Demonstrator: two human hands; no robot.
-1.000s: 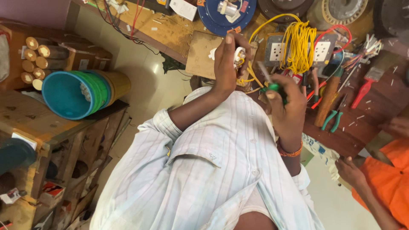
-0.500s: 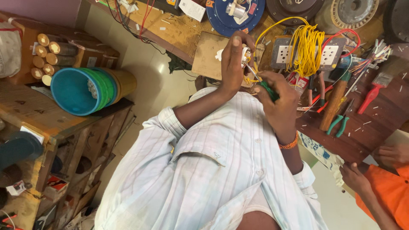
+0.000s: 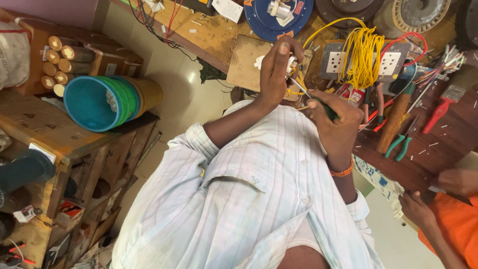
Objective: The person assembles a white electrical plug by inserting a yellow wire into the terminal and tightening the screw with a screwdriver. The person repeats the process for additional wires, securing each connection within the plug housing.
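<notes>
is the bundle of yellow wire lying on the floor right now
No, the bundle of yellow wire lies on the wooden workbench beside the white socket plates, above the right hand.

A single head-worn camera looks steeply down the person's own front, so the striped shirt [image 3: 239, 199] fills the lower middle of the picture – close and large – while both raised hands, left hand [image 3: 276, 69] and right hand [image 3: 338, 122], sit just above it. The view is tilted: the wooden workbench [image 3: 428, 149] runs across the top and right, a wooden shelf [image 3: 45, 134] lies at the left, and another person's orange sleeve [image 3: 460, 224] cuts in at the lower right corner – there is no second view
</notes>
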